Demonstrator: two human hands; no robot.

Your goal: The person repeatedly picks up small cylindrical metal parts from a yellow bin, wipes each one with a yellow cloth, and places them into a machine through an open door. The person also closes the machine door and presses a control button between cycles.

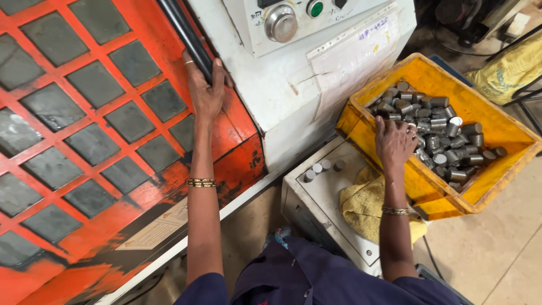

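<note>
left hand (206, 90): wrapped around black bar handle (186, 36) of orange grated machine door (84, 141), at 11 o'clock. right hand (395, 141): fingers curled down into pile of small grey metal cylinders (446, 135) in yellow crate (497, 130), at 2 o'clock; whether it grips one, cannot tell. three loose cylinders (323, 168) on white cabinet top (327, 197), yellow cloth (367, 206) just beside.

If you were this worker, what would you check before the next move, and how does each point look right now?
1. Left hand grips the black door handle: ok.
2. Right hand reaches the metal slugs in the yellow crate: ok.
3. A slug actually held in the fingers: cannot tell.
4. Crate seated flat: not ok, it sits tilted, part over the stand's edge.
5. Three slugs stand on the white stand: ok.
6. Orange door fully shut: cannot tell.
</note>
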